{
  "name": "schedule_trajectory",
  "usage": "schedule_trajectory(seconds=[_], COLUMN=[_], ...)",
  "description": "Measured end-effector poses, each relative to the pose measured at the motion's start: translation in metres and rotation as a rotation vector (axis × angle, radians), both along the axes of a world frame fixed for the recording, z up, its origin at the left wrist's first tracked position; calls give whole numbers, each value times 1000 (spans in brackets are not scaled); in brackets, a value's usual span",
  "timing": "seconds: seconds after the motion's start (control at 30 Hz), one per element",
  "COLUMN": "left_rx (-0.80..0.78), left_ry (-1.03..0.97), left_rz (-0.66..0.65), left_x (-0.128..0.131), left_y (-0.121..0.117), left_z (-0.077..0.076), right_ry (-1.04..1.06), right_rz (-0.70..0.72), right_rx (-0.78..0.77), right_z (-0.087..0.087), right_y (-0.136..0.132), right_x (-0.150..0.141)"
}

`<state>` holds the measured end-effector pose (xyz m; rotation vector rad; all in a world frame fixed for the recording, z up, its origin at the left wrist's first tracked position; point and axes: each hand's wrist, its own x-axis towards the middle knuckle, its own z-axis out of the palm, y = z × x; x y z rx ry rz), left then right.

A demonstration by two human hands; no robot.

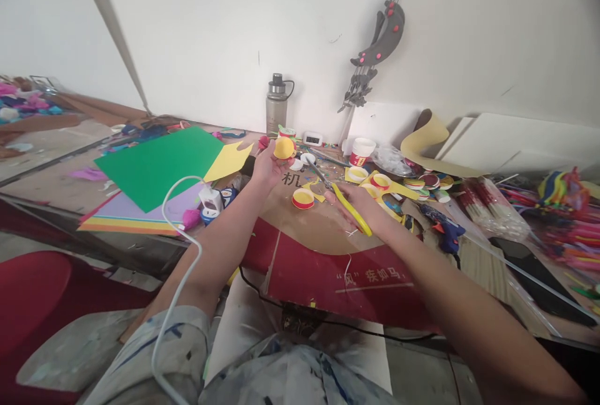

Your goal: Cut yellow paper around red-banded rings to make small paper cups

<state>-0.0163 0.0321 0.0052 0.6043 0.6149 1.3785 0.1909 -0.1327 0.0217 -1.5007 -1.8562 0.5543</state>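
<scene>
My left hand (267, 169) is closed on a small cut-down paper cup (284, 149) with a yellow inside, held up over the work board. In my right hand (363, 202) is a pair of yellow-handled scissors (352, 210), its metal blades pointing up and left towards the cup, apart from it. Below and between the hands, a red-rimmed cup piece (303, 199) with a yellow inside lies on the brown and red board (323, 280). More yellow cup pieces (380, 181) lie just beyond my right hand. A white-and-red paper cup (362, 150) stands behind them.
Green paper (162, 164) and other coloured sheets lie left. A white cable (197, 255) crosses my left forearm. A bottle (276, 105) and small clock (312, 139) stand by the wall. To the right are a glue gun (447, 230) and a dark phone (539, 277).
</scene>
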Motion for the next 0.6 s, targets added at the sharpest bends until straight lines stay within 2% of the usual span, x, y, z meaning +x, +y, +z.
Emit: schedule_trajectory(seconds=[0.07,0.17,0.33,0.47,0.6], left_rx=[-23,-57,-21,-1,20], left_ry=[-7,-1,48,126,281], left_rz=[32,25,-86,-141,-123], left_x=[-1,0,2,3,6], left_y=[4,6,1,0,0], left_z=[-1,-2,-1,-1,-4], right_ry=[-189,-381,-665,-734,-705], right_rz=[108,229,270,288,333], right_rx=[43,-47,-149,-209,-167], right_z=[6,6,-5,-6,2], right_y=[-13,-38,-59,-57,-57], right_x=[0,-8,-38,-46,-37])
